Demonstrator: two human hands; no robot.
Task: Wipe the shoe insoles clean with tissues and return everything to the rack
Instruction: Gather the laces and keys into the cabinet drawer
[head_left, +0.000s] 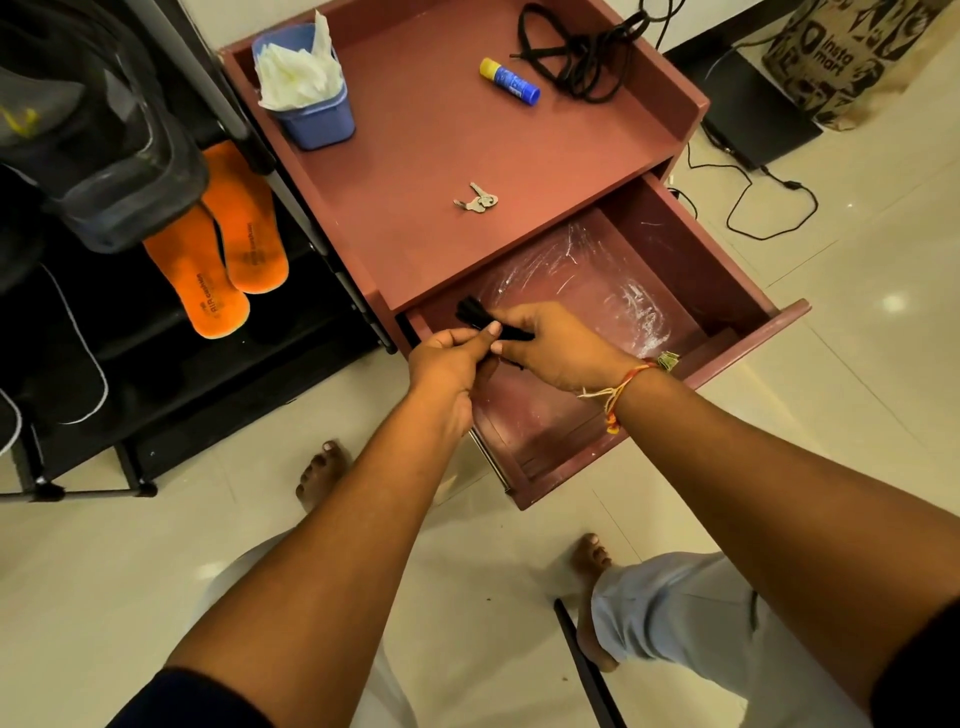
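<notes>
Nearest, both hands: left hand (445, 358) and right hand (557, 347), each pinching one small black item (471, 313) over the open drawer (730, 349); what it is I cannot tell.

Left, on the rack (171, 395): two orange insoles (244, 234), side by side, far ends hidden under a dark shoe (119, 171). Likely light, bendy foam with a grippy cloth face. I would take each by its edges at mid-length so it does not flop.

Far, on the cabinet (441, 171): tissues (296, 73) in a blue tub (322, 124). Thin, apt to tear; pluck from the top.
</notes>
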